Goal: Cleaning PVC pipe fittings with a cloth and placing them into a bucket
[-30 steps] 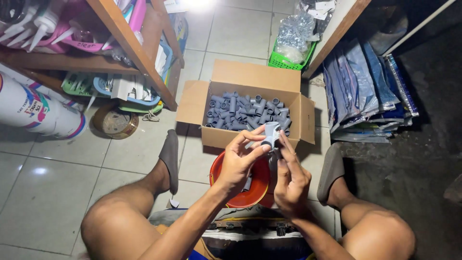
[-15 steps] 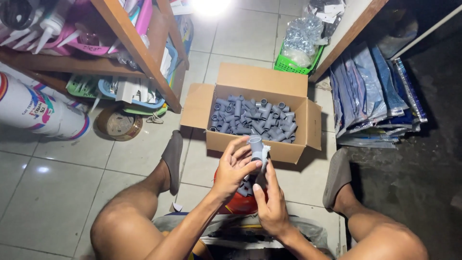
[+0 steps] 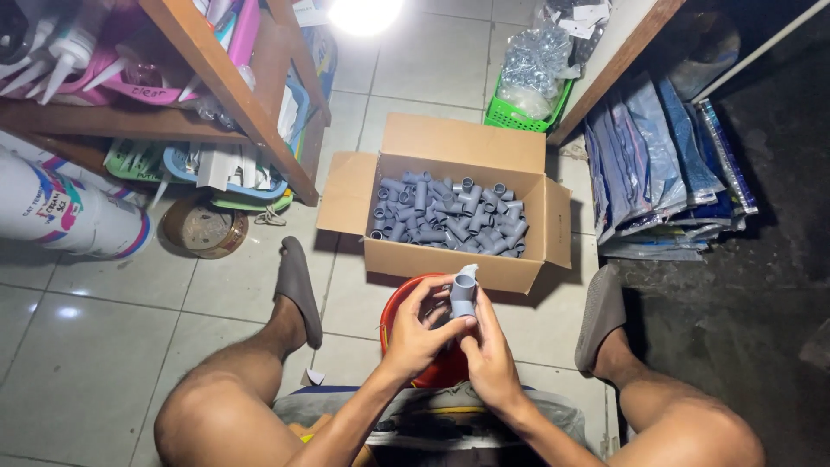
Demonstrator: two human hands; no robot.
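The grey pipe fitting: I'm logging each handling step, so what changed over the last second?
Both hands, left hand and right hand, drew the grey pipe fitting back from the cardboard box toward the body, above the orange bucket. A small white piece now shows at its top. The grip by both hands, the box of fittings and the sandalled feet stayed put.

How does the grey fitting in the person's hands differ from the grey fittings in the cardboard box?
The held fitting stands upright, gripped by the left hand and right hand; the boxed fittings lie jumbled at all angles. The held fitting is alone above the orange bucket; the boxed fittings are piled inside the cardboard box. Both look like the same grey plastic.
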